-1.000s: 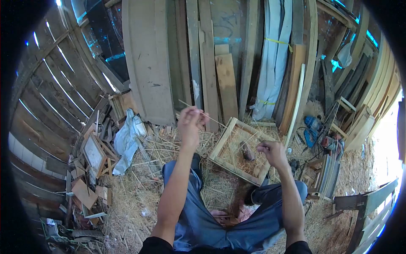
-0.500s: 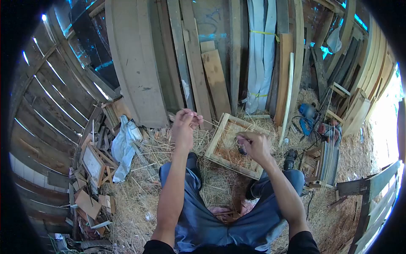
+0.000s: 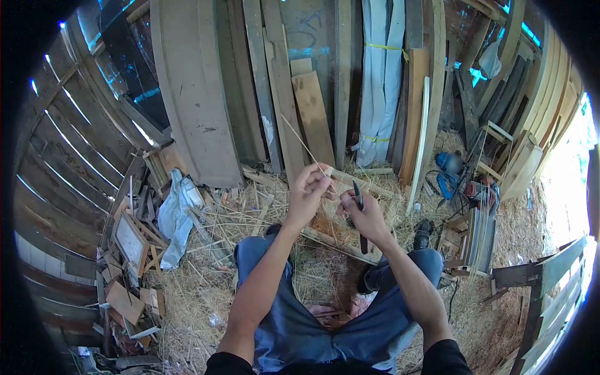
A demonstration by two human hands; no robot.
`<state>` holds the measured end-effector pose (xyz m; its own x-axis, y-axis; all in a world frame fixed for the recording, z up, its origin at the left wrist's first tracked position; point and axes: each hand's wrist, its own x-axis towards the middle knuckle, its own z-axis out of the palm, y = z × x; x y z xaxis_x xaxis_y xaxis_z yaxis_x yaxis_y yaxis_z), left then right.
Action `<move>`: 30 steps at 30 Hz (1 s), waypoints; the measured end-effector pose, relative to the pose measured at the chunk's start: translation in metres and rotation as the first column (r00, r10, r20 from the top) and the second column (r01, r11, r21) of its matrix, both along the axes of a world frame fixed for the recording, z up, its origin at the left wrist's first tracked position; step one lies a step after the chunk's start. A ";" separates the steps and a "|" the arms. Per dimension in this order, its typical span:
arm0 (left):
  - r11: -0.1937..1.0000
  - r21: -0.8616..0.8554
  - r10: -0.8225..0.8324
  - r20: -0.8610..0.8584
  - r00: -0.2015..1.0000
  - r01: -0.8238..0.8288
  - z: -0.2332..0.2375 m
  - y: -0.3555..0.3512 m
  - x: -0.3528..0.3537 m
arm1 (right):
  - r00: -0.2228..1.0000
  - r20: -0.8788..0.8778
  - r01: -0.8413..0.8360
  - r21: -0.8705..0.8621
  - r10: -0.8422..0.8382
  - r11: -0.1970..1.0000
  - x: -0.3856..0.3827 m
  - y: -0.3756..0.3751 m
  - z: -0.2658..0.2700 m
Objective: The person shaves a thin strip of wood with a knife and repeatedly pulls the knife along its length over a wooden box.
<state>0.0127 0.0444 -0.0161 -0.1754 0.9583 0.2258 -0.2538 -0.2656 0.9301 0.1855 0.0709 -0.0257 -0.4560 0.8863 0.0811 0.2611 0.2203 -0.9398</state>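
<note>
My left hand (image 3: 309, 192) pinches a thin wooden strip (image 3: 300, 139), whose long end slants up and away to the left. Close beside it, my right hand (image 3: 367, 219) is closed round a dark knife (image 3: 358, 192); one end points up above the fist and the other sticks out below it. The strip's near end lies in the small gap between both hands. Beneath them is a shallow wooden frame (image 3: 337, 241) on the straw, partly hidden by my hands, between my legs.
Tall boards (image 3: 194, 94) and a white wrapped bundle (image 3: 379, 81) lean against the back wall. A pale plastic sheet (image 3: 177, 219) and wood scraps (image 3: 128, 303) lie at left. Blue power tool (image 3: 449, 164) and small wooden racks stand at right. Straw and shavings cover the floor.
My left hand has moved right and slightly down, close to my right hand. The knife in my right hand has turned more upright and now shows clearly, as does the strip.
</note>
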 end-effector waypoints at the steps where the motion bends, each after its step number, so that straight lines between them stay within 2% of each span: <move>1: 1.000 -0.011 0.025 0.073 0.997 -0.024 -0.002 0.001 -0.002 | 0.992 -0.123 0.008 -0.066 -0.016 0.998 0.000 0.001 0.001; 2: 1.000 -0.013 0.026 0.073 0.997 -0.025 -0.003 0.002 -0.006 | 0.969 -0.244 0.008 -0.133 -0.040 0.991 0.000 0.001 0.001; 6: 0.996 -0.048 0.076 0.057 0.995 -0.074 -0.005 0.003 -0.009 | 0.991 -0.137 -0.044 -0.245 0.010 0.969 0.018 0.012 0.009; 8: 0.994 -0.049 0.096 0.059 0.994 -0.094 -0.001 -0.001 -0.007 | 0.955 -0.269 0.077 -0.191 -0.128 0.979 0.016 0.014 0.007; 9: 0.994 -0.079 0.079 0.019 0.997 -0.077 0.003 -0.003 -0.007 | 0.954 -0.270 0.078 -0.189 -0.128 0.979 0.017 0.014 0.009; 11: 0.993 -0.106 0.047 -0.019 0.999 -0.049 0.004 -0.006 -0.003 | 0.976 -0.213 -0.060 -0.071 0.044 0.996 0.024 0.013 0.016; 14: 0.988 -0.145 0.028 -0.108 0.994 -0.043 -0.002 -0.008 0.007 | 0.977 -0.198 -0.081 0.026 0.085 0.996 0.020 0.010 0.027; 16: 0.987 -0.163 -0.049 -0.231 0.972 0.011 -0.004 -0.010 0.012 | 0.977 -0.195 -0.090 -0.028 0.083 0.996 0.019 0.005 0.038; 17: 0.986 -0.163 -0.064 -0.228 0.972 0.026 -0.005 -0.012 0.015 | 0.956 -0.273 -0.147 -0.129 0.107 0.981 0.018 0.004 0.039; 18: 0.988 -0.137 -0.107 -0.322 0.941 0.065 -0.005 -0.015 0.019 | 0.928 -0.350 -0.211 -0.223 0.124 0.952 0.021 0.005 0.040; 19: 0.988 -0.115 -0.142 -0.412 0.900 0.103 -0.004 -0.017 0.022 | 0.932 -0.344 -0.200 -0.226 0.114 0.954 0.026 0.007 0.040; 20: 0.987 -0.114 -0.148 -0.407 0.902 0.111 -0.004 -0.019 0.024 | 0.921 -0.387 -0.154 -0.274 0.038 0.949 0.030 0.011 0.039; 22: 0.960 -0.245 -0.218 -0.342 0.914 0.137 0.005 -0.025 0.028 | 0.884 -0.455 -0.076 -0.374 -0.111 0.924 0.038 0.020 0.040; 23: 0.960 -0.242 -0.218 -0.333 0.917 0.141 0.003 -0.026 0.025 | 0.850 -0.480 0.029 -0.372 -0.218 0.928 0.044 0.025 0.042; 24: 0.971 -0.221 -0.187 -0.450 0.873 0.094 0.002 -0.026 0.019 | 0.855 -0.471 0.032 -0.368 -0.216 0.929 0.052 0.030 0.041; 25: 0.980 -0.192 -0.149 -0.559 0.815 0.048 0.001 -0.025 0.016 | 0.798 -0.532 0.066 -0.390 -0.283 0.918 0.061 0.037 0.038; 26: 0.981 -0.187 -0.146 -0.552 0.821 0.049 0.000 -0.025 0.016 | 0.730 -0.589 0.096 -0.414 -0.347 0.905 0.067 0.042 0.034; 28: 0.995 -0.081 -0.010 -0.705 0.709 -0.066 0.006 -0.027 0.017 | 0.745 -0.583 0.081 -0.402 -0.324 0.912 0.061 0.033 0.032; 29: 0.995 -0.076 -0.007 -0.703 0.711 -0.065 0.008 -0.027 0.021 | 0.840 -0.501 -0.017 -0.405 -0.207 0.914 0.052 0.022 0.031; 30: 0.996 0.036 0.083 -0.704 0.706 -0.081 0.010 -0.029 0.029 | 0.909 -0.410 -0.113 -0.421 -0.078 0.900 0.044 0.014 0.030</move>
